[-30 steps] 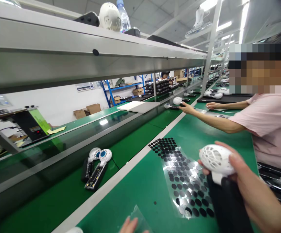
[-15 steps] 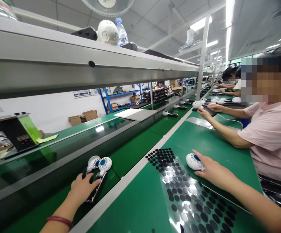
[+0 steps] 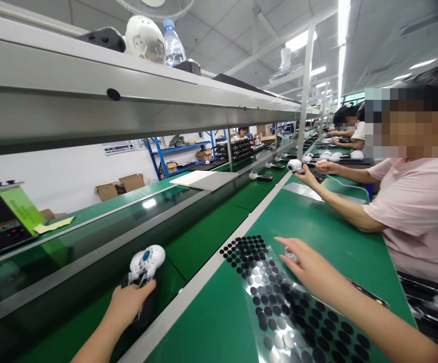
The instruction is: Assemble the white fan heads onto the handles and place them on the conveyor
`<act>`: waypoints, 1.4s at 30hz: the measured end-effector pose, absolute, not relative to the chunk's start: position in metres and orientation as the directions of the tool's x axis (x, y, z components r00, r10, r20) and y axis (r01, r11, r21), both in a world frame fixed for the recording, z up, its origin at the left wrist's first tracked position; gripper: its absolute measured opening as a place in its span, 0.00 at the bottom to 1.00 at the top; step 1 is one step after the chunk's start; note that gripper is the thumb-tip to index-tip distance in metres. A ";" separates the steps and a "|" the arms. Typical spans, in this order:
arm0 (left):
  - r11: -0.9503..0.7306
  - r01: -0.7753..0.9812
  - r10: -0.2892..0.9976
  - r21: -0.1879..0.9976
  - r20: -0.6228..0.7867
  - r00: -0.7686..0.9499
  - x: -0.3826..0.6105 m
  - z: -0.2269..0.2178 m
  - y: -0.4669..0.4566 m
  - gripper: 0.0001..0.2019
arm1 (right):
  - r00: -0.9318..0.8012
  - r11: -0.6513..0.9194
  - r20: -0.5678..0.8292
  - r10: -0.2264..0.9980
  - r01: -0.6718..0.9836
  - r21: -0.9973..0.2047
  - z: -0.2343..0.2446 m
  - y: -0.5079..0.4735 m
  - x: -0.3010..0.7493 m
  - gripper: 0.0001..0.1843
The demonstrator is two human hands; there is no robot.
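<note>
On the green conveyor belt, my left hand (image 3: 130, 302) is closed around the black handle of a device with a round white head (image 3: 146, 259) and a blue centre. A second white head overlaps it, so I cannot tell whether one or both handles are in my grip. My right hand (image 3: 309, 264) is over the green bench with its fingers stretched out. Beneath it lies another white-headed device (image 3: 291, 255), mostly hidden by the hand, with its dark handle end (image 3: 372, 293) showing beyond my forearm. Left of that hand is a clear sheet of black round stickers (image 3: 275, 307).
A co-worker in a pink shirt (image 3: 419, 201) sits at the right, holding a white-headed device (image 3: 295, 165). More such devices (image 3: 261, 176) lie farther along the belt. A metal shelf (image 3: 166, 101) runs above it. A pale flat board (image 3: 203, 179) rests beyond the belt.
My right hand has moved slightly left, and its fingers now cover most of the bench device. The two white heads at my left hand overlap more. The camera view has shifted slightly.
</note>
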State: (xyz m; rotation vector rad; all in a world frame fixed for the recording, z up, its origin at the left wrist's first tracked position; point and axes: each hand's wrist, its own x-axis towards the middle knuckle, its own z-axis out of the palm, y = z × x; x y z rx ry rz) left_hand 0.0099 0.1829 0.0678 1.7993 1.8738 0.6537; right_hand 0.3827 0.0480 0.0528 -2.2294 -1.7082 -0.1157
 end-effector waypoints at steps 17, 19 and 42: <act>-0.006 0.823 1.000 0.568 -0.010 0.014 0.110 0.057 0.050 0.19 | 0.375 -0.335 0.195 0.906 0.919 -0.208 0.013 0.125 0.353 0.12; -0.008 0.889 1.000 0.458 -0.004 0.011 0.124 0.054 0.044 0.18 | 0.401 -0.336 0.211 0.891 0.897 -0.286 0.014 0.124 0.357 0.12; -0.019 0.559 0.974 0.829 -0.110 0.197 0.101 0.106 -0.004 0.08 | 0.389 0.137 -0.021 0.921 -0.373 -0.918 0.087 -0.018 0.307 0.11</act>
